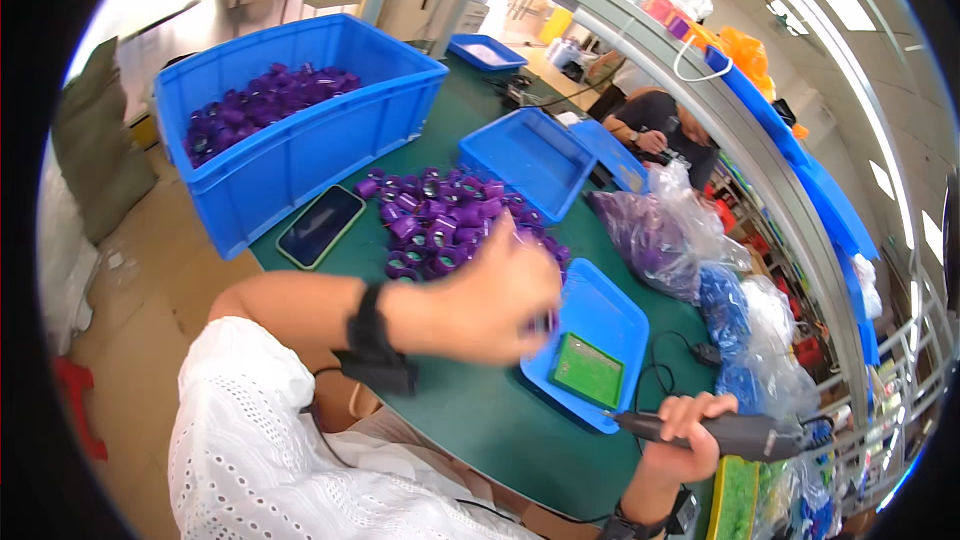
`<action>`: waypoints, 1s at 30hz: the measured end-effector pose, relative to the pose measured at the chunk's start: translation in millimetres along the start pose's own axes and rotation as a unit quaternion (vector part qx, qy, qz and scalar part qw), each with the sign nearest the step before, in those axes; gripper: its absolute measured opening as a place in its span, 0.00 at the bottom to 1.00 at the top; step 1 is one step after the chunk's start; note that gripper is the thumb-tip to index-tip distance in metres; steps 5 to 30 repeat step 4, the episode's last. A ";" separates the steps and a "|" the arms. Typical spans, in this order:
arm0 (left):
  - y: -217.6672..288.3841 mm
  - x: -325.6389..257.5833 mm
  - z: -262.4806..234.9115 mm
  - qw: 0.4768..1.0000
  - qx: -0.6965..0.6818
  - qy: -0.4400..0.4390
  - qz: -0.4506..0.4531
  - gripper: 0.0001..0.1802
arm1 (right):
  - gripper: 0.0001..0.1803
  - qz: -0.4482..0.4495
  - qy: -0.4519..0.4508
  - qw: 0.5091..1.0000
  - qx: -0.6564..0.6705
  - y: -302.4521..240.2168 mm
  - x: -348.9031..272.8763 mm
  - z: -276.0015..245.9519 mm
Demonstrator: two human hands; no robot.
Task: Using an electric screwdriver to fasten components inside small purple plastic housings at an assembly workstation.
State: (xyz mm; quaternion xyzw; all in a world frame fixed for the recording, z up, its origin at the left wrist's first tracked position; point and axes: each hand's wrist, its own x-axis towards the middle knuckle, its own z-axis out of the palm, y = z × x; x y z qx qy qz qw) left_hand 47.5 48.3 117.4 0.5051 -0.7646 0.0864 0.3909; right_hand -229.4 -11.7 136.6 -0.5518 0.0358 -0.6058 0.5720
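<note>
Nearest, mid-frame, the blurred left hand pinches a small, light, rigid purple plastic ring by its rim, while the right hand, lower right, clamps a dark pen-shaped power tool.

One big blue bin, four blue trays, one phone, one green pad, way too many purple rings to count.

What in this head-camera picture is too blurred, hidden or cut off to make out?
- Left hand: motion-blurred; whether its fingers pinch a purple ring cannot be told.
- Purple rings on the green table: the hand covers the near edge of the pile.
- Right hand closes on a dark handheld tool; its rear end is lost in clutter.
- Bagged parts: too small to identify.
</note>
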 end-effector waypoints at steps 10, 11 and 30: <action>-62.6 -7.3 -113.1 0.926 0.278 0.208 -0.150 0.12 | 0.14 -0.004 0.045 0.998 -0.040 -6.6 -10.2 -20.1; -62.6 -7.3 -113.1 0.926 0.278 0.208 -0.150 0.12 | 0.14 -0.004 0.045 0.998 -0.040 -6.6 -10.2 -20.1; -62.6 -7.3 -113.1 0.926 0.278 0.208 -0.150 0.12 | 0.14 -0.004 0.045 0.998 -0.040 -6.6 -10.2 -20.1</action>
